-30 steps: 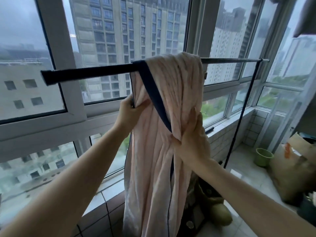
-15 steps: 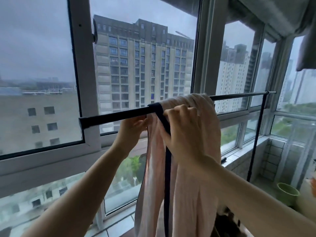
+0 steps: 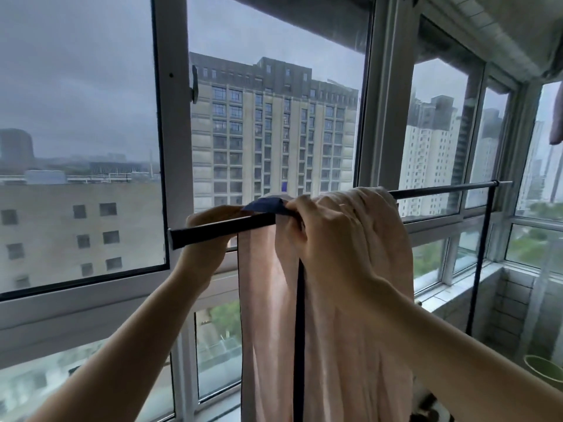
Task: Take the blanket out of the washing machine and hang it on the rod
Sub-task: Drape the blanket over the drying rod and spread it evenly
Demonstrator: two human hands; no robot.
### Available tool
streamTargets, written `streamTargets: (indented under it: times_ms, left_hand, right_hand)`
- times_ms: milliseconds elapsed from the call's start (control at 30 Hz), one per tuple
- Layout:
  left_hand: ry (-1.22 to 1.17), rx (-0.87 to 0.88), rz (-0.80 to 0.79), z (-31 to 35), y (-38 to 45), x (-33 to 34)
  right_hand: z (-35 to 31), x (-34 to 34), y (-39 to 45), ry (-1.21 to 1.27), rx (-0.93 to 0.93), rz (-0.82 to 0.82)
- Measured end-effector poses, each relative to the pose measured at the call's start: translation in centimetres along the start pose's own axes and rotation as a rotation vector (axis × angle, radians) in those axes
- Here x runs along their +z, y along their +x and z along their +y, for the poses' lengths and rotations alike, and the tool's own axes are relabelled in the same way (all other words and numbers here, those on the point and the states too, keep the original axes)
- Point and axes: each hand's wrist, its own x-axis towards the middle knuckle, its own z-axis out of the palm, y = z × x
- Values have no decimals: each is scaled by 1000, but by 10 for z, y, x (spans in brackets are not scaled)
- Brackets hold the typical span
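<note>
Blanket point(image 3: 341, 300) draped over rod point(image 3: 213, 231), out of washing machine; washing machine not in view. Removal step judged complete, hanging step largely complete. Fabric bunched into narrow bundle near middle of rod, pink lengths hanging down on near side, dark-edged corner folded over top of rod.

Left hand point(image 3: 210, 239) behind rod, just left of blanket, fingers appearing curled on dark-edged corner at rod; exact grip partly hidden by rod. Right hand point(image 3: 332, 239) on near side, fingers curled, pinching blanket at rod top.

Remaining work, as judged: spread bundle sideways along rod, even out hang on both sides, release both hands.

Surroundings: window frame point(image 3: 173, 147) close behind rod; black upright of rack point(image 3: 478, 263) at right end of rod; green bucket point(image 3: 545, 370) on floor at lower right; tiled sill below glass. Free rod length visible on both sides of blanket. Possible obstruction: window frame just behind rod limiting hand room on far side; damp folds likely clinging together during spreading.
</note>
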Motion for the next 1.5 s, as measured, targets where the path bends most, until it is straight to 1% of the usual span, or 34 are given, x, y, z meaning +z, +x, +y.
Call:
streamTargets:
  times_ms: [100, 200, 300, 367, 500, 567, 667, 733, 900, 1000, 1067, 1133, 1200, 1267, 1367, 1500]
  left_hand:
    - [-1, -11, 13, 6, -9, -10]
    - [0, -10, 5, 10, -17, -24]
    - [136, 58, 18, 14, -21, -39]
    - [195, 55, 39, 15, -25, -46]
    - [45, -49, 39, 15, -45, -45]
    - [25, -42, 38, 17, -52, -43]
    - [70, 18, 114, 20, -56, -45]
    - [89, 22, 137, 22, -58, -50]
    - [118, -9, 21, 30, -58, -53]
    - [43, -75, 4, 34, -54, -62]
    - [-26, -66, 24, 44, -48, -67]
    - [-52, -31, -7, 55, -41, -68]
    - [3, -10, -55, 65, -34, -64]
    - [120, 15, -88, 71, -29, -58]
    - [305, 70, -92, 78, -28, -54]
    - [545, 158, -150, 81, -27, -52]
  right_hand:
    - [-5, 13, -10, 23, -18, -50]
    - [-15, 17, -15, 26, -51, -32]
    - [-28, 18, -15, 70, -74, -3]
    - [-34, 21, -18, 84, -95, 4]
    - [-43, 33, -34, 69, -155, -14]
    - [-46, 37, -38, 79, -156, 0]
    - [-50, 38, -38, 71, -165, -5]
    - [-52, 38, -38, 87, -182, -20]
    - [-54, 40, -40, 80, -188, -49]
    - [-53, 41, -40, 85, -190, -56]
    - [-53, 43, -39, 94, -204, -62]
    - [-53, 44, -39, 102, -217, -73]
    - [-50, 44, -40, 100, -223, -76]
    - [-48, 43, -42, 116, -227, -67]
    - [-44, 40, -39, 193, -232, -53]
    - [-34, 39, -32, 227, -252, -20]
